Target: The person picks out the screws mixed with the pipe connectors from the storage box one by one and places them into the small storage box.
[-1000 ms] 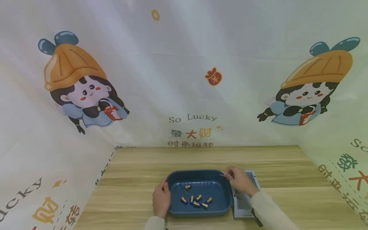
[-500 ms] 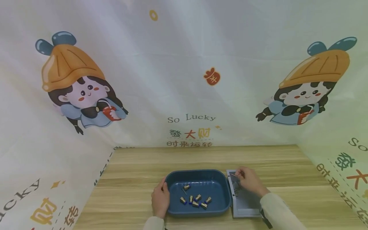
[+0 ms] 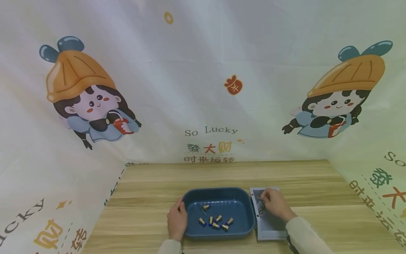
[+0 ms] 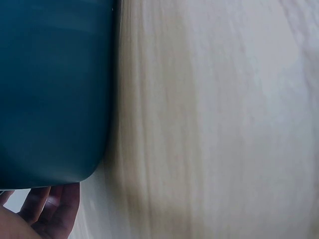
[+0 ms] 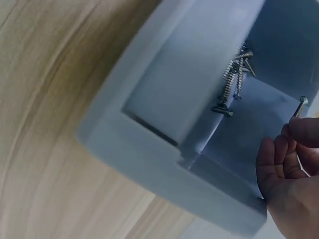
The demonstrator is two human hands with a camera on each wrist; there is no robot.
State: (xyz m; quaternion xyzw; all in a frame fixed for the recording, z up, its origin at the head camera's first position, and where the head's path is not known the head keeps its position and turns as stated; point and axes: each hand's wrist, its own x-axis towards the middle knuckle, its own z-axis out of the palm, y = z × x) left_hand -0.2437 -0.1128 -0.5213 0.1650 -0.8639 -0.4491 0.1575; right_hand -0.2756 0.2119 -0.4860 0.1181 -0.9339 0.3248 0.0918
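Note:
A dark blue plastic basin (image 3: pixel 236 208) stands in front of me, with several brass fittings (image 3: pixel 215 225) with blue ends and one thin screw (image 3: pixel 203 212) inside. My left hand (image 3: pixel 177 219) grips its left end, thumb by the rim; in the left wrist view the fingers (image 4: pixel 65 209) bend against the outer wall. My right hand (image 3: pixel 279 205) is over a grey box (image 3: pixel 272 235) touching the basin's right side. Between thumb and fingertips it pinches a screw (image 5: pixel 300 105), head outward. More screws (image 5: pixel 233 79) lie in a loose heap along the box's inner wall.
Both containers stand on a wood-grain table (image 3: pixel 152 183). A white printed curtain (image 3: pixel 203 106) hangs round the back and both sides.
My right hand has carried the screw from the basin's right rim rightward over the grey box, then slightly lower. The left hand stays at the basin's left end.

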